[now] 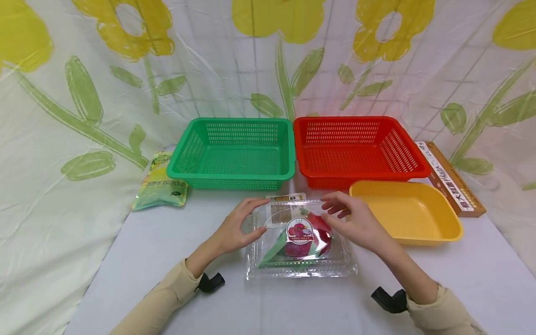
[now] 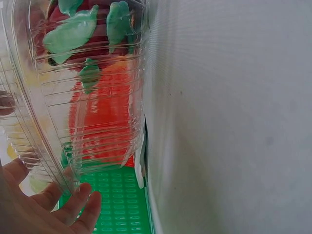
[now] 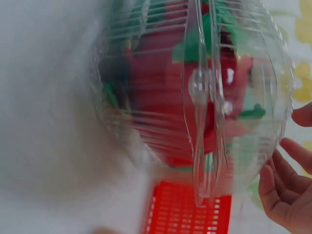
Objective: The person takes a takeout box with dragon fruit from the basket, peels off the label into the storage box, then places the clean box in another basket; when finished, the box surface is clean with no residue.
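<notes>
A clear plastic clamshell box [image 1: 259, 265] sits on the table in front of the person, its lid down over the base. Inside lies a dragon fruit [image 1: 298, 249], red with green scales, under a round fruit label [image 1: 299, 231] on the lid. At the box's left side the left hand [image 1: 238, 228] has its fingers and thumb spread, the fingertips [image 2: 90, 202] right at the rim. The right hand [image 1: 356, 221] hovers by the upper right corner with loosely bent fingers; in the right wrist view its fingertips [image 3: 270, 178] are close beside the lid edge.
Behind the box stand a green basket [image 1: 230, 182] and a red basket [image 1: 356, 179], side by side. A yellow tub [image 1: 402, 214] is on the right, next to a pasta box [image 1: 452, 181]. One green-yellow packet [image 1: 161, 188] lies at left. A printed card [image 1: 289, 197] shows behind the box.
</notes>
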